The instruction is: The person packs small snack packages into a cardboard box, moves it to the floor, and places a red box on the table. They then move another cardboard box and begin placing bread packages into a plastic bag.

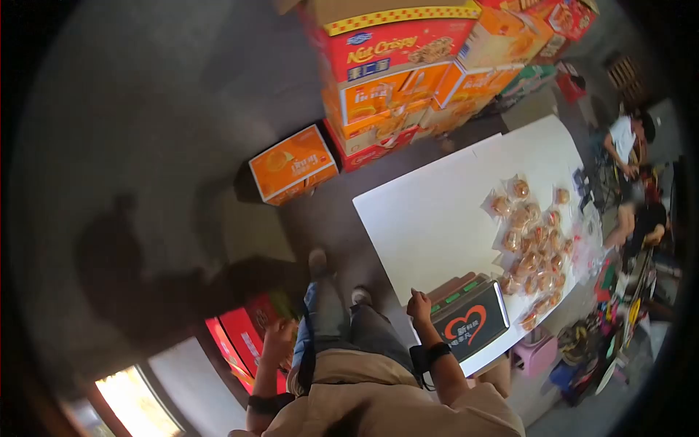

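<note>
My right hand (pixel 419 306) is closed, fingers curled in, at the near edge of the white table (pixel 429 226). Beside it stands a dark machine (pixel 473 324) with an orange heart and white lettering on its top and green parts along its side. My left hand (pixel 279 339) hangs at my other side with its fingers curled, overlapping a red carton (pixel 237 346) in this view. Nothing shows in either hand. Many round, brown, clear-wrapped packs (pixel 531 255), like buns, lie spread over the far part of the table.
Stacked orange and red cartons (pixel 400 51) rise beyond the table. A single orange carton (pixel 293 164) sits on the dark floor. A pink stool (pixel 535 355) stands by the table's right side. Two people (pixel 624 146) are at the far right, near piled goods.
</note>
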A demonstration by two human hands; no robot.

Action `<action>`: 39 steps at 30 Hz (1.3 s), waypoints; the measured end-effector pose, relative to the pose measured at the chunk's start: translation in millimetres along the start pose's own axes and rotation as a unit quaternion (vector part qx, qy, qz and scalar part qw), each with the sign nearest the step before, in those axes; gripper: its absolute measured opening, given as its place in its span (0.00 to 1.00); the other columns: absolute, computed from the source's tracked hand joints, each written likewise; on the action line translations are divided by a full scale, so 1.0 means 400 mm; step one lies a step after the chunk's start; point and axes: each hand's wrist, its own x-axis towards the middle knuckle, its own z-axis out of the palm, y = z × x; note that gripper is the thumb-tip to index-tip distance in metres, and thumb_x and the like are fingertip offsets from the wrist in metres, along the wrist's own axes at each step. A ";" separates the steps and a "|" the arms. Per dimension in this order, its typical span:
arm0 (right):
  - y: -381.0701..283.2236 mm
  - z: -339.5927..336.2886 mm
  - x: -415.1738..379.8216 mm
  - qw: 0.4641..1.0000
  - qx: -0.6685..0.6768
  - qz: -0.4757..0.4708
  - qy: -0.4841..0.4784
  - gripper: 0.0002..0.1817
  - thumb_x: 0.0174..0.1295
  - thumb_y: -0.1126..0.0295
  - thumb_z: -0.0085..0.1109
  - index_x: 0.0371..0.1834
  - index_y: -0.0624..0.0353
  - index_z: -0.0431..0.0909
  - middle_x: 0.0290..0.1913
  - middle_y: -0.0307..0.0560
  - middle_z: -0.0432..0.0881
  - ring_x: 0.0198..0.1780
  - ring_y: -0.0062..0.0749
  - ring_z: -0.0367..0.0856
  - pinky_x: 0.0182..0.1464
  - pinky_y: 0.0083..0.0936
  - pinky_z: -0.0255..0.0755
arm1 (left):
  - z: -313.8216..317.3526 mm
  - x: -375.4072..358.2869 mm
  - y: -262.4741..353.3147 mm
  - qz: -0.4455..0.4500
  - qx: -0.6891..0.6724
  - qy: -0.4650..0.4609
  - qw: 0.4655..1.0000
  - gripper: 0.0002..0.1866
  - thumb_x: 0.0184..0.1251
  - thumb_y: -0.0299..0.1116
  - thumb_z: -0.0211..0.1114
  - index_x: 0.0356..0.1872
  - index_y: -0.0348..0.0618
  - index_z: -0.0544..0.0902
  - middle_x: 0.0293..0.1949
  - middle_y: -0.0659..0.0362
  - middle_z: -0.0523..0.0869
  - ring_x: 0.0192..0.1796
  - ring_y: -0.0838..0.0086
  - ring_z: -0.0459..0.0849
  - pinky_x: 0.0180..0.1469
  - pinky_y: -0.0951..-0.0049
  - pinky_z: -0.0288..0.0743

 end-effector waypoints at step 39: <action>-0.804 0.208 1.764 0.930 -0.231 0.176 0.224 0.38 0.49 0.58 0.59 0.64 0.51 0.54 0.64 0.54 0.59 0.66 0.48 0.56 0.58 0.58 0.56 | -0.160 1.485 0.989 -0.066 0.323 -0.144 0.933 0.29 0.58 0.27 0.59 0.62 0.39 0.60 0.49 0.54 0.73 0.51 0.73 0.74 0.52 0.72 0.71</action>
